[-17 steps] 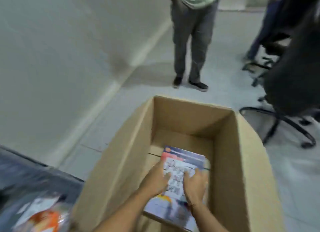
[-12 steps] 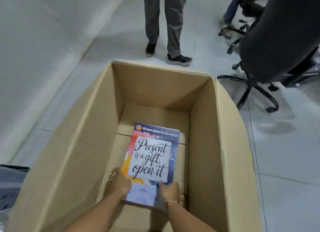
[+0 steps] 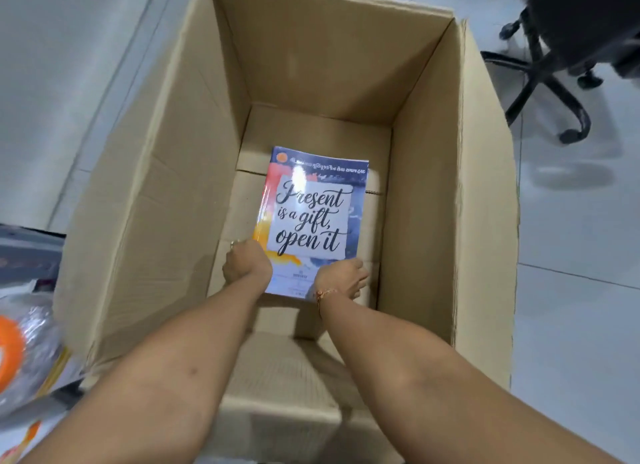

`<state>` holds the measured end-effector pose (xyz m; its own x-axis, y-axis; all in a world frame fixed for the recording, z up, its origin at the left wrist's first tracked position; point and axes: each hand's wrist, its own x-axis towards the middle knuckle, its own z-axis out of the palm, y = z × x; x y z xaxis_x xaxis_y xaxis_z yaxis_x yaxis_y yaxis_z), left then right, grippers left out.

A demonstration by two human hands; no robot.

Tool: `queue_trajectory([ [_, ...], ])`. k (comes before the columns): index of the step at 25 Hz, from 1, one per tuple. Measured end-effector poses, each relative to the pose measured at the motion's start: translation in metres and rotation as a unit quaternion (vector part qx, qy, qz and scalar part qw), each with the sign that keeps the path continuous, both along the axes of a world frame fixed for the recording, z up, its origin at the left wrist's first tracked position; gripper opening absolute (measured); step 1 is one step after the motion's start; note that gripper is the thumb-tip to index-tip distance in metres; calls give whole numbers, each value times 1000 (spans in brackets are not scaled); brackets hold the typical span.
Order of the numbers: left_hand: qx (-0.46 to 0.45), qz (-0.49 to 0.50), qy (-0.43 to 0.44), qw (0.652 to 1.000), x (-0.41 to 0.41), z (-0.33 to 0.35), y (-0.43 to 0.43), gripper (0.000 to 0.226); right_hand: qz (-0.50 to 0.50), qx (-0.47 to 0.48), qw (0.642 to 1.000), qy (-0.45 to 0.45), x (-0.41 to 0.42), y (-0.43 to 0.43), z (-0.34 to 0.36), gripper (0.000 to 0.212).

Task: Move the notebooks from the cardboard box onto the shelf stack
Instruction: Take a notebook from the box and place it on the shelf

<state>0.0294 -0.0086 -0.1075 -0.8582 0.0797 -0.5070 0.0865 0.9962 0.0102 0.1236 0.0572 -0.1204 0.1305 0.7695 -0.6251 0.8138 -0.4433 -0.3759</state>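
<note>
Deep inside cardboard box (image 3: 166,186), both hands' fingers grip notebook (image 3: 311,217) near edge; room all round.

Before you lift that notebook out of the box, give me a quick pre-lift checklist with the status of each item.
1. Left hand on the near left corner of the notebook: ok.
2. Right hand on the near right corner: ok.
3. Fingers fully under the cover edge: cannot tell, they are hidden beneath the hands.
4. Notebook clear of the cardboard box walls, with bare floor on both sides: ok.
5. One notebook or several in the grip: cannot tell, though the far edge suggests some thickness.
6. Shelf stack ready to receive it: cannot tell, it is not clearly in view.
</note>
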Motion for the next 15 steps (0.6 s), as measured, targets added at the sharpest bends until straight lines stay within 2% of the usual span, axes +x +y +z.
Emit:
queue_trajectory([
  [3, 32, -74, 48, 996, -6, 40, -3, 29, -27, 32, 998, 52, -4, 0, 29, 38],
  [6, 140, -87, 118, 979, -13, 107, -24, 25, -36, 95, 978, 180, -14, -12, 90, 39],
  [9, 257, -87, 243, 931, -6, 184, -66, 37, -12, 234, 899, 370, -25, -30, 163, 36],
  [10, 293, -84, 320, 897, -1, 214, -91, 42, 6, 277, 858, 434, -32, -42, 190, 32],
  [12, 354, -63, 496, 791, 15, 280, -148, 41, 37, 300, 771, 561, -49, -86, 263, 30],
  [13, 363, -50, 577, 730, 24, 316, -178, 41, 58, 300, 716, 627, -58, -112, 301, 37],
  [15, 331, -7, 693, 640, 44, 382, -239, 42, 115, 286, 610, 730, -69, -167, 370, 48],
])
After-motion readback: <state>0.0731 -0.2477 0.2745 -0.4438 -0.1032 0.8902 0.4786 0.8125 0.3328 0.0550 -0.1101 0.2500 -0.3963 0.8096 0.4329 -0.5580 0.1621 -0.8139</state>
